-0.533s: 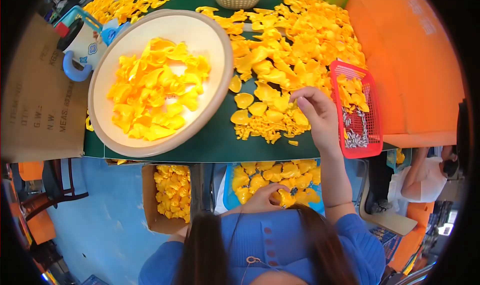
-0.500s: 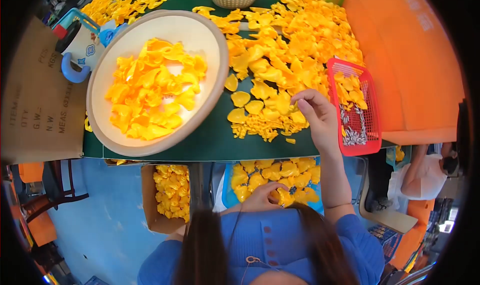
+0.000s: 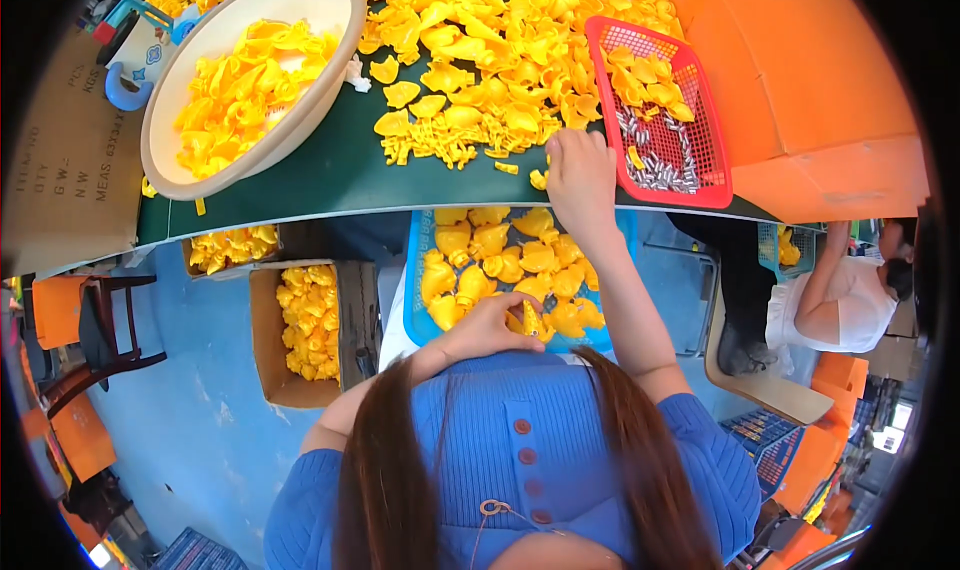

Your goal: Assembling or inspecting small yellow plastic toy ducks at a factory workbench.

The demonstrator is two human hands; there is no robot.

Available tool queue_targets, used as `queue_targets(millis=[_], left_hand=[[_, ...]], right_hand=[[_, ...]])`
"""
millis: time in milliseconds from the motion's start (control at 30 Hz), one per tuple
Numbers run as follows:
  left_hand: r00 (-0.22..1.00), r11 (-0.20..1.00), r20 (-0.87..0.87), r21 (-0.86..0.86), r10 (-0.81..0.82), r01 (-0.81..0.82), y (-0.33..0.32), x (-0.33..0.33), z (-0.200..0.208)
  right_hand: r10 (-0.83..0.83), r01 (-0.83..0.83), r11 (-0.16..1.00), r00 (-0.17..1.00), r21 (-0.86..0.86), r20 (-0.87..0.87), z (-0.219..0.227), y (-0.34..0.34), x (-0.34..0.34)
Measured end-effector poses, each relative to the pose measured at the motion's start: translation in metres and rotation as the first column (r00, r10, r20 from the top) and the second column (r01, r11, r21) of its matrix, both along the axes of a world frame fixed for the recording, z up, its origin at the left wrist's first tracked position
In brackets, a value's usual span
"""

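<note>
Low in front of me, my left hand point(image 3: 492, 327) is closed around a yellow plastic shell piece point(image 3: 534, 320), with a narrow striped part showing between the fingers. Beneath it is a blue tray point(image 3: 418, 260) holding several rounded yellow shells point(image 3: 475, 286). My right hand point(image 3: 582, 185) is at the table's near edge, fingers curled together, beside a small yellow piece point(image 3: 540, 179). Whatever its fingertips grip is hidden. Just left of that hand lies a heap of small yellow parts point(image 3: 430, 145), with larger curved yellow shells point(image 3: 500, 55) spread behind.
A red basket point(image 3: 722, 140) right of my hand holds yellow pieces and small silvery cylinders point(image 3: 655, 160). A large cream basin point(image 3: 335, 80) of yellow shells stands left. Cardboard boxes point(image 3: 265, 340) sit below the table; an orange panel point(image 3: 800, 100) borders the right. A person point(image 3: 835, 300) sits farther right.
My right hand has drawn back from the yellow pile to the table's near edge. My left hand has shifted slightly and its piece shows more clearly. The view has tilted down.
</note>
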State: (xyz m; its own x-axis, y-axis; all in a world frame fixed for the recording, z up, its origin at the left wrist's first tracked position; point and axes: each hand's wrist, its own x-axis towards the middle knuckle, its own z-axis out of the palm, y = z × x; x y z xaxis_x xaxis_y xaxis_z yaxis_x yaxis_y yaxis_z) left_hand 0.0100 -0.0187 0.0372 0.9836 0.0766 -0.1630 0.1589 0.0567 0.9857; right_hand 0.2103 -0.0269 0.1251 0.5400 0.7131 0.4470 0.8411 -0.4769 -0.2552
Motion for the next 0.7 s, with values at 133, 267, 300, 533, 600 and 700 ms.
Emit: queue_targets(millis=[133,267,300,533,600,700], left_hand=[[0.999,1.000,-0.031,-0.008,0.011,-0.011,-0.007,-0.002,-0.005],[0.997,0.998,-0.076,-0.055,0.010,-0.015,-0.005,-0.005,0.001],[0.991,0.997,-0.130,-0.076,-0.014,0.005,-0.004,-0.006,-0.001],[0.952,0.961,-0.284,-0.276,-0.109,0.028,0.004,-0.013,0.007],[0.926,0.932,-0.354,-0.364,-0.134,-0.004,0.009,-0.013,0.010],[0.932,0.933,-0.344,-0.359,-0.115,-0.017,0.012,-0.013,0.003]], right_hand=[[-0.040,0.042,0.999,0.996,-0.019,0.074,-0.011,0.011,0.010],[-0.065,0.064,0.997,0.998,0.040,0.023,-0.025,0.008,0.024],[-0.082,0.083,0.996,0.996,0.021,-0.023,-0.028,0.006,0.024],[0.023,0.016,0.962,0.990,0.273,-0.140,-0.030,-0.020,0.001],[0.023,0.010,0.975,0.990,0.223,-0.141,-0.033,-0.031,-0.003],[0.058,-0.031,0.979,0.990,0.204,-0.130,-0.044,-0.040,0.001]])
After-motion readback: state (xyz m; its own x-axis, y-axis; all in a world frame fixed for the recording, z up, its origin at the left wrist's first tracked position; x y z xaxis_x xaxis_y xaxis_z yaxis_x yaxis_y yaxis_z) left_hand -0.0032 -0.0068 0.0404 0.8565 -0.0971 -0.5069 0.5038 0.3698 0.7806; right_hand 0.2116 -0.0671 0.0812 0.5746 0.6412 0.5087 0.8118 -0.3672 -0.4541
